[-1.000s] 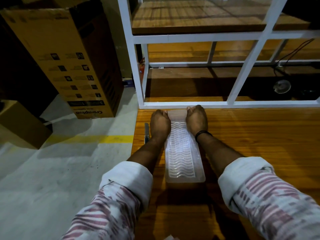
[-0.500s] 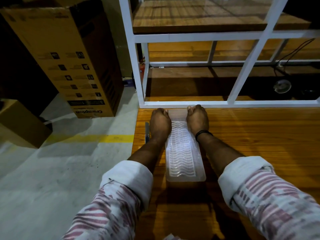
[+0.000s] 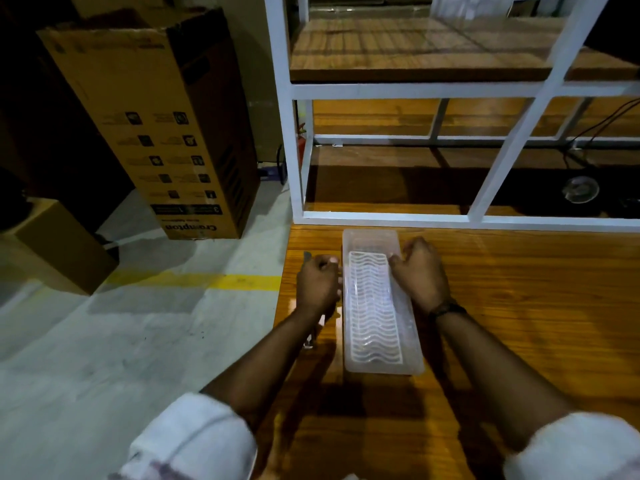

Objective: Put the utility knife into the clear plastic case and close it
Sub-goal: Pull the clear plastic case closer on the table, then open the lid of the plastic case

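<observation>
Both hands sat at the middle of the frame, one on each long side of the clear plastic case (image 3: 379, 306). On the left hand (image 3: 318, 285), the grip was curled into a loose fist, the fingers (image 3: 325, 263) pressed together beside the case's left edge; whether it pinched anything could not be told. Just past its knuckles a grey tip showed, and a small pale end showed below the wrist, both lying on the counter (image 3: 519, 306) along its left edge; this looked like the utility knife (image 3: 307, 256), mostly hidden under the hand and outside the case. On the right hand (image 3: 420, 275), the grip was bent too, with fingertips touching the case's right rim near its far end. A dark band (image 3: 446, 309) circled that wrist. The case lay lengthwise, its wavy ribbed panel facing up. A white frame (image 3: 294, 150) stood at the counter's far edge, and a tall cardboard box (image 3: 156, 126) stood in the upper left.
</observation>
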### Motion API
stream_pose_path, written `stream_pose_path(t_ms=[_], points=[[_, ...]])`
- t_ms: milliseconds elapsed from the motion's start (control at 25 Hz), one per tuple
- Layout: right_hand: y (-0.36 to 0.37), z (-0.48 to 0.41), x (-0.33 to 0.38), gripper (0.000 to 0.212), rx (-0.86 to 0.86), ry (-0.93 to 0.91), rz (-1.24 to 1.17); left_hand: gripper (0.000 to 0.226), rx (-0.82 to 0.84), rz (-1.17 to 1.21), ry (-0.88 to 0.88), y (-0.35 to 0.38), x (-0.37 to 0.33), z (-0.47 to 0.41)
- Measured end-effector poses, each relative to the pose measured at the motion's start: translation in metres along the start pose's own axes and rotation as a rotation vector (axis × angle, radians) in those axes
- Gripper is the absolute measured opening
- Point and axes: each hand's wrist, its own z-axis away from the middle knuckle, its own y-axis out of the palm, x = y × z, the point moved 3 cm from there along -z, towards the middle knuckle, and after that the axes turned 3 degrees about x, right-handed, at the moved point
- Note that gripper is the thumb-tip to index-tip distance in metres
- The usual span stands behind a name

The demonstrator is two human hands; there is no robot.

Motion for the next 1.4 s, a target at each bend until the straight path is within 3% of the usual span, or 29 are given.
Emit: stream_pose_path(t_ms=[160, 400, 640, 760, 880, 1000, 1320, 1400], points=[[-0.009, 0.032, -0.032, 0.026, 0.15, 0.236, -0.254, 0.026, 0.135, 0.208, -0.132, -0.011, 0.014, 0.033], [-0.009, 0.048, -0.016, 0.051, 0.071, 0.191, -0.261, 0.037, 0.2, 0.228, -0.237, -0.014, -0.006, 0.056], [-0.009, 0.058, -0.003, 0.04, 0.101, 0.073, -0.001, 0.044, 0.249, 0.168, -0.26, -0.02, -0.017, 0.064], [-0.009, 0.065, 0.002, 0.049, 0.186, 0.048, 0.074, 0.046, 0.257, 0.187, -0.267, -0.021, -0.016, 0.063], [-0.009, 0.084, 0.012, 0.074, 0.319, 0.089, 0.225, 0.048, 0.305, 0.21, -0.268, -0.023, -0.015, 0.064], [-0.011, 0.11, 0.031, 0.092, 0.281, -0.042, 0.476, 0.05, 0.329, 0.207, -0.285, -0.025, -0.011, 0.068], [-0.005, 0.161, 0.053, 0.106, 0.332, -0.262, 0.648, 0.047, 0.362, 0.129, -0.292, -0.037, 0.01, 0.099], [-0.005, 0.164, 0.054, 0.098, 0.305, -0.297, 0.652, 0.049, 0.374, 0.115, -0.278, -0.037, 0.013, 0.105]])
